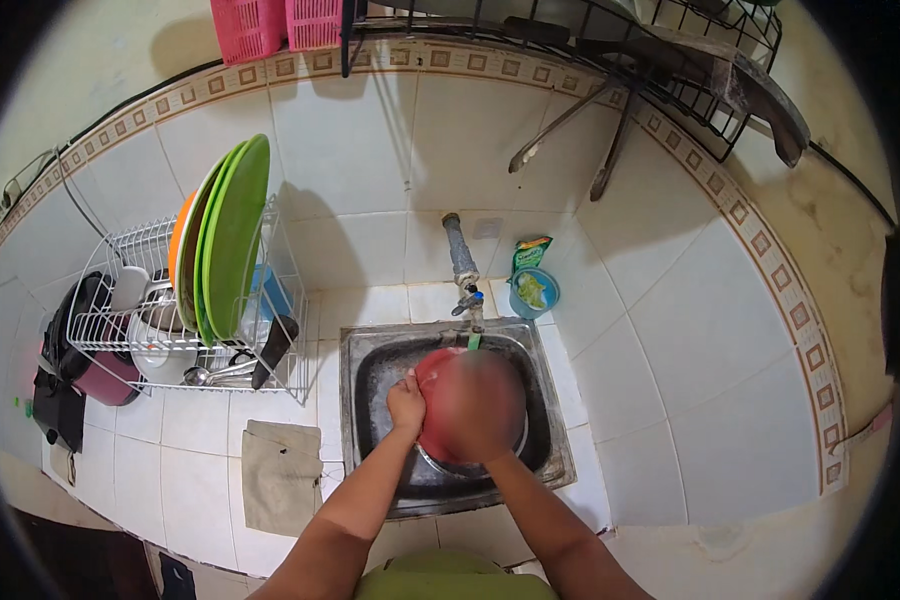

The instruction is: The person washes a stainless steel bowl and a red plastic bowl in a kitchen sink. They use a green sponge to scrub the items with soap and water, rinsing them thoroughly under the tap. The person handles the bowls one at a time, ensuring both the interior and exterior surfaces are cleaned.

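A round red dish (439, 375), perhaps a plate or basin, is over the metal sink (367, 480), below the tap (469, 304). My left hand (406, 403) grips its left rim with curled fingers. My right hand (484, 427) lies over the middle of the red dish; a blur covers its fingers, so whether it holds anything is hidden. The rim of another round vessel (461, 471) shows beneath the dish. A green piece (474, 341) hangs at the tap's outlet.
At left stands a white wire dish rack (131, 345) with green plates (232, 240). A beige cloth (281, 476) lies on the tiled counter. Behind the sink's right corner are a blue cup (534, 294) and a green packet (531, 253). A black wire shelf (480, 19) overhangs the sink.
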Motion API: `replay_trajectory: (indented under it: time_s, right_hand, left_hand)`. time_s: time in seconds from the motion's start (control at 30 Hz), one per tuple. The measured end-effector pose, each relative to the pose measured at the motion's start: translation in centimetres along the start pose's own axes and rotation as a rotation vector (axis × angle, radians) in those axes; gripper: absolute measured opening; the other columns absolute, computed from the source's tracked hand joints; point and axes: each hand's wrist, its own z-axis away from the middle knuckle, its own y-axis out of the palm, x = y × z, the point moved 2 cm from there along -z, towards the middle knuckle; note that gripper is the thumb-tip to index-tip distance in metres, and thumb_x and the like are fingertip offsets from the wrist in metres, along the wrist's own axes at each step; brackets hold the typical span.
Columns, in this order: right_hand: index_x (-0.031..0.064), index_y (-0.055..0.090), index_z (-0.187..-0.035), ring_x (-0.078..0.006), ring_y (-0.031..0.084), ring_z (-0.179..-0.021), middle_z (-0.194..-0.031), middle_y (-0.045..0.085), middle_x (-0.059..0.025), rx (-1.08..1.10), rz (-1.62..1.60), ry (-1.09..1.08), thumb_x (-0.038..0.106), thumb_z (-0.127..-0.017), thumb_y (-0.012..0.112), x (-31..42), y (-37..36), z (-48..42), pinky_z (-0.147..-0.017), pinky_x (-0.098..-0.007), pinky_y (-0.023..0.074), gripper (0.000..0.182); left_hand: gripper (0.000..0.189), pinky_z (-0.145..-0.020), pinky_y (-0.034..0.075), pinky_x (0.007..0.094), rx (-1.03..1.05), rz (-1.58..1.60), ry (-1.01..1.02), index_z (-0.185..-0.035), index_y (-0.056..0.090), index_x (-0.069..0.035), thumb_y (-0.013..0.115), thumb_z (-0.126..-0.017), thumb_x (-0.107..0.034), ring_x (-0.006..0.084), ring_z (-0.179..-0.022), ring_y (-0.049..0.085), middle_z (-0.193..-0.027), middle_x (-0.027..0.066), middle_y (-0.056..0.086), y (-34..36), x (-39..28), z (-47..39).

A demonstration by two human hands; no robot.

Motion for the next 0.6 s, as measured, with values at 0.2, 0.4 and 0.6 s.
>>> replay_trajectory:
  time_s: [0.2,0.4,0.6]
  right_hand:
    - [0.0042,0.056,-0.119,-0.0398,0.042,-0.128,-0.135,0.049,-0.0188,0.015,-0.014,0.214,0.036,-0.092,0.054,-2.9,2.0,-2.9,-0.108,-0.0606,0.0256,0.042]
    - [0.0042,0.056,-0.119,-0.0397,0.047,-0.123,-0.131,0.052,-0.0207,0.003,-0.199,-0.243,0.030,-0.092,0.054,-3.2,0.6,-2.6,-0.103,-0.0593,0.0318,0.037]
    - [0.0036,0.062,-0.111,-0.0391,0.049,-0.121,-0.126,0.055,-0.0199,-0.011,-0.027,0.137,0.026,-0.091,0.057,-4.7,2.9,-3.9,-0.102,-0.0561,0.0343,0.030]
  left_hand:
    - [0.051,-0.063,0.046,0.0433,0.027,0.140,-0.057,-0.074,0.064,0.007,0.049,-0.100,-0.035,0.0302,-0.059,0.059,-0.066,0.0236,0.063,-0.5,-3.3,2.6]
    - [0.053,-0.061,0.045,0.0429,-0.004,0.211,-0.074,-0.073,0.064,0.008,0.048,-0.100,-0.035,0.0266,-0.058,0.058,-0.062,0.0214,0.061,-0.2,-0.4,-0.1]
    - [0.054,-0.059,0.045,0.0414,-0.038,0.210,-0.115,-0.072,0.064,0.008,0.050,-0.099,-0.036,0.0254,-0.057,0.058,-0.061,0.0205,0.061,1.4,0.0,1.1]
